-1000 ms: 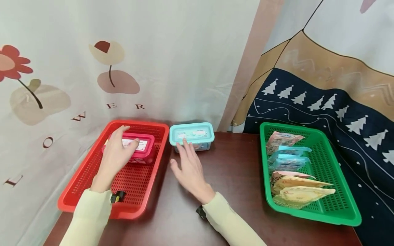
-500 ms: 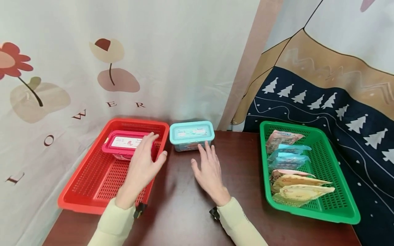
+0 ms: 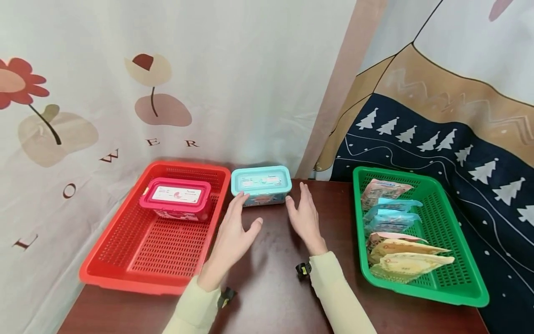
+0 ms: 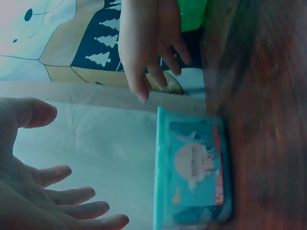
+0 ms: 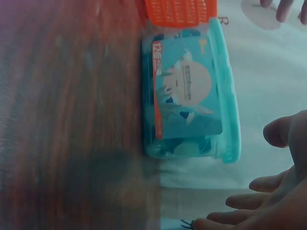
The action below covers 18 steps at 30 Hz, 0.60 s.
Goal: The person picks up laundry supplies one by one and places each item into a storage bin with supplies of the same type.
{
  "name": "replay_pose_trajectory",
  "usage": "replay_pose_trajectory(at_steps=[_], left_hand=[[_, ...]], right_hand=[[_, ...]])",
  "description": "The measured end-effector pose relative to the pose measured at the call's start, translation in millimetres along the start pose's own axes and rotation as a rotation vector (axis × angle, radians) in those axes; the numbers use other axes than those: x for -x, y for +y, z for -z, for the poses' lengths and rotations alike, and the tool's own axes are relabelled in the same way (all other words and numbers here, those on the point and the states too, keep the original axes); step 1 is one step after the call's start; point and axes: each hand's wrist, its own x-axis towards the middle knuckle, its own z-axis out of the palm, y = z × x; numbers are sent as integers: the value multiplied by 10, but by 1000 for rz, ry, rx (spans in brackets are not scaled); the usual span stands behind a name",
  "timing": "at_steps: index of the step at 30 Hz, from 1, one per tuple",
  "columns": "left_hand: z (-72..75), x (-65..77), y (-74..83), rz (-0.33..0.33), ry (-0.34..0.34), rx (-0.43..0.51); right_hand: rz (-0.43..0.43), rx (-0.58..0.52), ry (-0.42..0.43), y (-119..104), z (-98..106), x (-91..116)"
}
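Note:
A teal lidded plastic box (image 3: pixel 261 181) with a printed label stands at the back of the table, against the curtain. My left hand (image 3: pixel 232 235) is held at its near left corner, fingers extended and thumb spread. At the box's right end is my right hand (image 3: pixel 305 218), its fingers straight and thumb apart. Neither hand holds anything. The wrist views show the teal box (image 4: pixel 192 167) between the two hands, with a gap to the fingers of each. A pink lidded box (image 3: pixel 177 197) sits in the red basket (image 3: pixel 104 260) on the left.
On the right stands a green basket (image 3: pixel 463 278) with several pouches (image 3: pixel 410 264) upright along its left side. The dark wooden table (image 3: pixel 271 287) lies between the baskets. A patterned curtain (image 3: pixel 250 83) hangs right behind the table's back edge.
My left hand has come from over the pink box in the red basket rightward to the teal box. My right hand has moved from the teal box's front to its right end.

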Motion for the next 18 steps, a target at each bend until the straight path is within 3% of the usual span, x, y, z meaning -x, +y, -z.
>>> replay_pose_trajectory(at_steps=[11, 18], left_hand=[[-158, 2, -155, 52, 35, 22], [-181, 33, -251, 36, 88, 43]], right_hand=[[-148, -290, -77, 8, -86, -353], [-191, -343, -51, -21, -209, -448]])
